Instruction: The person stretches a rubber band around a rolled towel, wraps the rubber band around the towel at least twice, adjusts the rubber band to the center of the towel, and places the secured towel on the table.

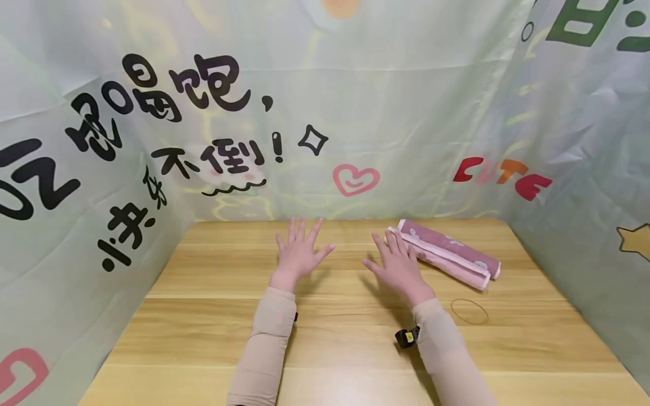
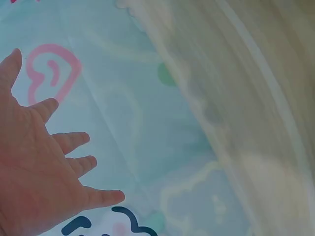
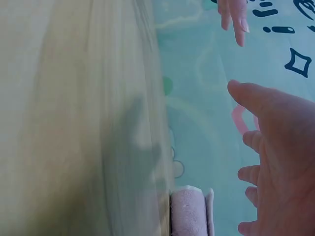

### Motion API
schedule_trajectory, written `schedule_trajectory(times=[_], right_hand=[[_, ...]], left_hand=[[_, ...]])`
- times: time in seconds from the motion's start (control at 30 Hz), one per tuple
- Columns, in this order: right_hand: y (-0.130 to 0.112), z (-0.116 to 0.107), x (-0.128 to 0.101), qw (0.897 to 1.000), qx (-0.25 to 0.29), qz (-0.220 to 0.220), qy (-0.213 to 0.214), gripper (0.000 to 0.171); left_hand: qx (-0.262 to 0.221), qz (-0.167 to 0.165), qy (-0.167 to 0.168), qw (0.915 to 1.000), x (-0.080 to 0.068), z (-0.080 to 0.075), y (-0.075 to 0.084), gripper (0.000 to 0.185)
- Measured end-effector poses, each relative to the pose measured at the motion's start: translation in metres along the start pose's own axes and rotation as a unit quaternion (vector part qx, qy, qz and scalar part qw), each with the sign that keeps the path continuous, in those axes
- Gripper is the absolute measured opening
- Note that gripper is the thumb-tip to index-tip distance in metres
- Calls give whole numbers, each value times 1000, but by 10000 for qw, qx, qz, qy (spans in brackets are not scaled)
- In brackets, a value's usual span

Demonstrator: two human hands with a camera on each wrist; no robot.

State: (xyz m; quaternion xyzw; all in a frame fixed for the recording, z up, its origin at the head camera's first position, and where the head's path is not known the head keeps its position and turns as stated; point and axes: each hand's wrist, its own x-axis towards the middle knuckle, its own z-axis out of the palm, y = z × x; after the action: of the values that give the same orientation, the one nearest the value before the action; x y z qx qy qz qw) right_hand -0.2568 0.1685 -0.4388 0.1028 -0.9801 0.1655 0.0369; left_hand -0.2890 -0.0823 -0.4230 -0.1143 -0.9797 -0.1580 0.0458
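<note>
Both hands hover over the wooden table (image 1: 213, 316) with fingers spread and straight, holding nothing. My left hand (image 1: 299, 251) is at the table's middle, seen from the palm side as the left hand (image 2: 34, 162) in the left wrist view. My right hand (image 1: 398, 262) is just right of it, its fingers close beside a rolled pink cloth (image 1: 447, 254) with white edging. In the right wrist view the right hand (image 3: 278, 162) has nothing in it, and the end of the pink roll (image 3: 189, 211) lies below it.
A thin rubber band (image 1: 469, 311) lies on the table right of my right forearm. Printed fabric walls (image 1: 355, 113) close in the table on the left, back and right. A small black device (image 1: 406, 336) is strapped at the right wrist.
</note>
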Motion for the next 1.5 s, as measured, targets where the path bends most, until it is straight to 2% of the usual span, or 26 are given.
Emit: schedule_trajectory(times=[0.13, 0.4, 0.7, 0.97, 1.5], right_hand=[[5, 1, -6, 9999, -98, -33, 108, 79], [17, -3, -19, 9993, -236, -144, 262, 78], [30, -6, -29, 9986, -405, -218, 277, 77], [43, -8, -43, 9981, -498, -197, 302, 76], [61, -20, -64, 9975, -619, -154, 289, 74]], left_hand=[[-158, 102, 14, 9998, -3, 1, 10, 78], [6, 428, 72, 9991, -5, 8, 29, 77], [-5, 639, 98, 9979, -8, 9, 39, 76], [-88, 995, 226, 9947, -11, 11, 47, 75], [117, 1443, 261, 9891, -15, 21, 66, 72]])
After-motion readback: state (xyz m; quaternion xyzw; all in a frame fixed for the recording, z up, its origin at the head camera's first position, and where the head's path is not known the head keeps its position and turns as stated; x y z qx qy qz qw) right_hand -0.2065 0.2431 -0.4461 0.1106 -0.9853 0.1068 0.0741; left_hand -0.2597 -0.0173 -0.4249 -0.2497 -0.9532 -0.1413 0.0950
